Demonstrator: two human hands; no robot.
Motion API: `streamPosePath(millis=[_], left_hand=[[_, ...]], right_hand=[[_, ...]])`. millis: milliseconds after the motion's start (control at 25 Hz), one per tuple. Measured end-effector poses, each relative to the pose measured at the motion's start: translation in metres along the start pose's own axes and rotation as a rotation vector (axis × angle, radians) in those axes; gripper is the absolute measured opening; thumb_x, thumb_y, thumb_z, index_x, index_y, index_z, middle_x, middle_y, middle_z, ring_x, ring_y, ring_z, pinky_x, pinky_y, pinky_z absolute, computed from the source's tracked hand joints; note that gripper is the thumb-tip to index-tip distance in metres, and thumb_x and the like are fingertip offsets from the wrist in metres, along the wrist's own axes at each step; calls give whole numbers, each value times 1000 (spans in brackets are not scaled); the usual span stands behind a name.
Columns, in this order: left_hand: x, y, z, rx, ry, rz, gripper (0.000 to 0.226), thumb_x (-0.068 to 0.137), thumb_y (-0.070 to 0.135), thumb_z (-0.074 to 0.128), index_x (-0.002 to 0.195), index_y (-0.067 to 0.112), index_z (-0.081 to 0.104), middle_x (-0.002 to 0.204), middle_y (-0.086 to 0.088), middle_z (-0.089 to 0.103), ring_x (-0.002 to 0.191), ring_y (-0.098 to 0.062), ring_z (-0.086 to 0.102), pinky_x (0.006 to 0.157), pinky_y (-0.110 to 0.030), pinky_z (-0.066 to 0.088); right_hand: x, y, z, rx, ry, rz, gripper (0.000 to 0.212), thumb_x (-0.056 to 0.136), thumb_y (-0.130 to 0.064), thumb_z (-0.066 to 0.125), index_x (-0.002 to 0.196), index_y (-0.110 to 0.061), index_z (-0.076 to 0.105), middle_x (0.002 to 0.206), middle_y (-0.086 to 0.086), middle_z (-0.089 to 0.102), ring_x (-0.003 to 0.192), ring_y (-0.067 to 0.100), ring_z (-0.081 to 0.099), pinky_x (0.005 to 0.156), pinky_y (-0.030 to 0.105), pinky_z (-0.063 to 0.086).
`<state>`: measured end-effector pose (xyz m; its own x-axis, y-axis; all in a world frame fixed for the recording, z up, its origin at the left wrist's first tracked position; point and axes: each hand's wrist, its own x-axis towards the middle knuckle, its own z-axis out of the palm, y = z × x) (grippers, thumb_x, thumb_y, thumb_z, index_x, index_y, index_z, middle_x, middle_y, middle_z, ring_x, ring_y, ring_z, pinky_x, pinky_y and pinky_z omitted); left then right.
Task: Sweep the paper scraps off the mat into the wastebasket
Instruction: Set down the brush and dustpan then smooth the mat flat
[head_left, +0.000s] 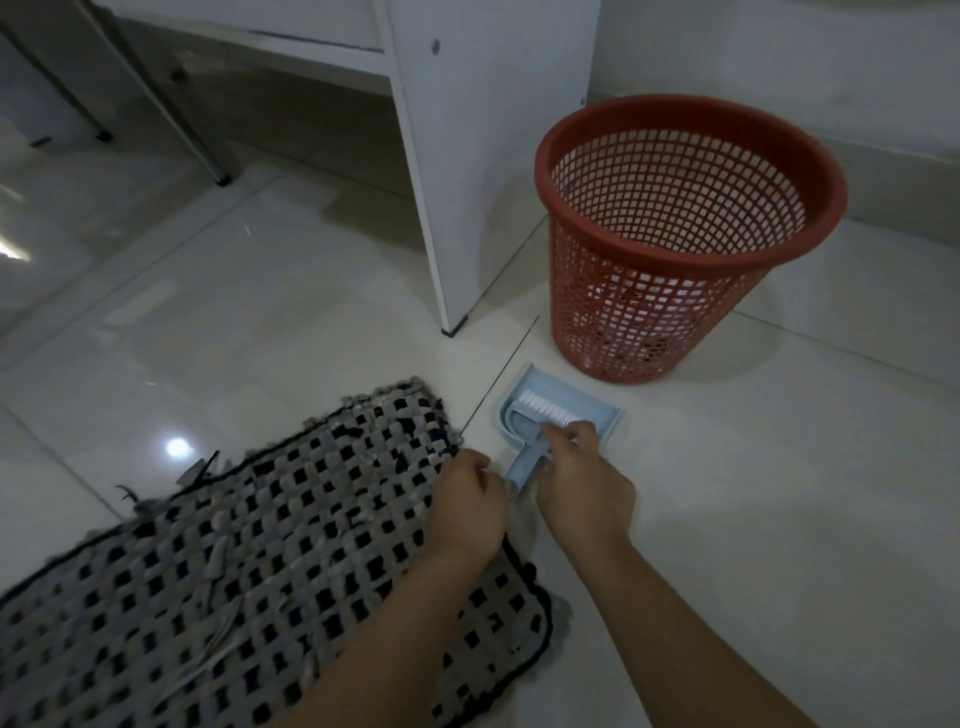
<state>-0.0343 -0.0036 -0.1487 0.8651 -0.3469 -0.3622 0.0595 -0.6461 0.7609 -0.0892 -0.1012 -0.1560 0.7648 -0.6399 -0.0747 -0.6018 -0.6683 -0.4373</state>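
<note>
Now, from the head view, your left hand and right hand curl around the pale blue plastic dustpan with its white-bristled brush, on glossy tiles beside the woven checked mat. Near it stands the red lattice wastebasket. No writing is readable.

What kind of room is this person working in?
Probably a room in a home or small office: glossy tiled floor, a woven mat, a red wastebasket beside white furniture, and a small dustpan.
</note>
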Motion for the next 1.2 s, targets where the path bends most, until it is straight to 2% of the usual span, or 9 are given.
streamPosePath(millis=[120, 200, 280, 320, 360, 440, 520, 800, 1200], left_hand=[[-27, -27, -16, 196, 330, -64, 25, 90, 15, 48, 114, 11, 55, 115, -9, 52, 113, -28, 48, 92, -37, 40], [-43, -50, -30, 273, 477, -418, 44, 88, 24, 53, 131, 21, 44, 144, -13, 32, 132, -34, 29, 107, -48, 29], [-50, -68, -55, 102, 495, -773, 69, 86, 41, 56, 144, 36, 20, 156, -13, -2, 142, -37, 2, 113, -57, 11], [-51, -78, -65, 70, 449, -858, 78, 83, 51, 55, 145, 41, 9, 156, -11, -15, 143, -37, -7, 113, -60, 6], [-52, -89, -75, 104, 375, -891, 84, 80, 61, 51, 145, 44, 1, 155, -9, -22, 142, -38, -14, 113, -62, 4], [-47, -101, -85, 197, 248, -847, 88, 76, 71, 44, 144, 45, -5, 154, -6, -28, 140, -41, -20, 110, -66, 6], [-38, -105, -94, 195, 223, -789, 88, 74, 73, 44, 143, 47, -5, 153, -4, -30, 139, -42, -23, 107, -69, 5], [32, -121, -157, 326, 57, -586, 94, 66, 75, 53, 143, 51, 3, 154, 0, -28, 139, -41, -25, 112, -65, 0], [114, -125, -226, 443, -167, -320, 88, 77, 54, 62, 142, 51, 3, 154, 5, -28, 138, -42, -26, 111, -68, 5]], right_hand=[[-18, -23, 1, 45, 185, -199, 33, 75, -11, 47, 102, -17, 65, 102, 6, 62, 68, 23, 64, 46, 28, 46], [-38, -44, 13, 71, 103, -401, 37, 73, -20, 36, 91, -18, 68, 93, 2, 66, 68, 17, 64, 49, 27, 50], [-55, -66, 31, 3, -76, -551, 40, 75, -27, 37, 103, -25, 66, 109, 0, 66, 95, 20, 64, 75, 33, 56], [-58, -74, 39, -59, -205, -581, 40, 81, -32, 40, 116, -28, 59, 129, 3, 57, 119, 24, 53, 97, 43, 48], [-58, -82, 47, -108, -364, -587, 44, 85, -38, 43, 129, -32, 47, 148, 4, 36, 137, 27, 29, 113, 51, 26], [-50, -91, 59, -166, -608, -532, 60, 86, -49, 47, 140, -38, 23, 158, -2, -3, 143, 28, -11, 115, 56, -7], [-38, -103, 70, -234, -639, -520, 67, 84, -55, 47, 141, -42, 13, 157, -6, -14, 141, 28, -21, 112, 59, -13], [-5, -142, 95, -202, -574, -375, 69, 85, -60, 43, 142, -43, 8, 157, -5, -13, 142, 29, -19, 112, 61, -6], [22, -213, 113, -266, -527, -61, 71, 86, -60, 43, 143, -39, 8, 157, -1, -12, 142, 34, -12, 108, 65, 15]])
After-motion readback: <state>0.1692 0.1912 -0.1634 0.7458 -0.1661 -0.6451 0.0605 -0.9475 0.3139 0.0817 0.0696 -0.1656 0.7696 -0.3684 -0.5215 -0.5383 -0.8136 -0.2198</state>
